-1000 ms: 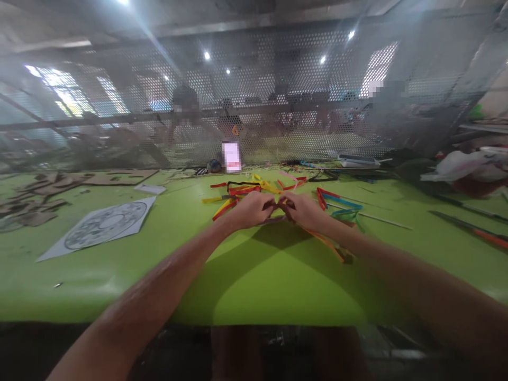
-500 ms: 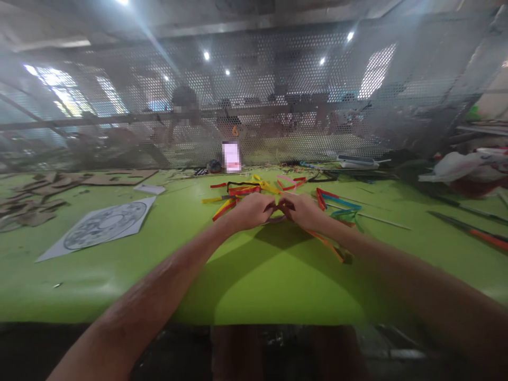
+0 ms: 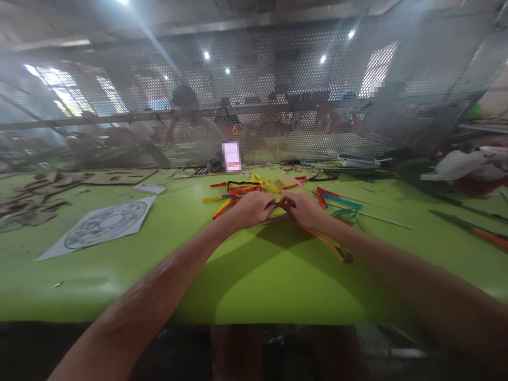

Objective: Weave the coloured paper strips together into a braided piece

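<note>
Close together over the green table, my left hand and my right hand are both closed in a pinch, fingertips nearly meeting. A small dark bit shows between the fingertips, too small to name. Just below them curves a pale purple strip; whether it is held is unclear. Red, black and yellow folded strips lie beyond my left hand. A pink strip lies behind my right hand, with a blue strip to its right. An orange strip passes below my right wrist.
On the left lie a paper with a printed ring pattern and cardboard scraps. A thin stick and scissors-like blades with orange handles are at right, near a plastic bag. A perforated metal screen stands behind.
My hands stay in almost the same place, still pinched together. The fingertips have shifted slightly, and a small dark bit shows between them. The pink strip behind my right hand has shifted a little.
</note>
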A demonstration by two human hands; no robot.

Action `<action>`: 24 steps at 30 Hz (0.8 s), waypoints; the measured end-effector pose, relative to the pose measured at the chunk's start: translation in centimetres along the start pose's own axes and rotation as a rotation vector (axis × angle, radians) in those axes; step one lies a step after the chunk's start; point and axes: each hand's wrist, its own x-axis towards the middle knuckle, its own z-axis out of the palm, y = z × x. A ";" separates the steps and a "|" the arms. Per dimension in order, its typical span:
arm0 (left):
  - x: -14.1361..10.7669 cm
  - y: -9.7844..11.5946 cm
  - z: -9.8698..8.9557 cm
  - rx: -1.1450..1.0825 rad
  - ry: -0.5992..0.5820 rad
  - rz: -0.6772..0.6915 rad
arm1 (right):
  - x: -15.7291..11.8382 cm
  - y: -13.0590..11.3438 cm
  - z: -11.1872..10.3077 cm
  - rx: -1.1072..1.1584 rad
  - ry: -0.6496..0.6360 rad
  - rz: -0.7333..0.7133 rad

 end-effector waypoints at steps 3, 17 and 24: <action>0.0 0.0 -0.1 0.013 -0.030 -0.007 | 0.0 0.1 -0.1 -0.012 0.022 -0.018; -0.2 -0.1 -0.8 -0.585 -0.089 -0.035 | 0.5 1.3 0.1 0.567 -0.114 -0.042; -0.3 -0.2 -1.3 -0.635 -0.172 -0.048 | 0.4 1.3 -0.2 0.571 -0.156 -0.048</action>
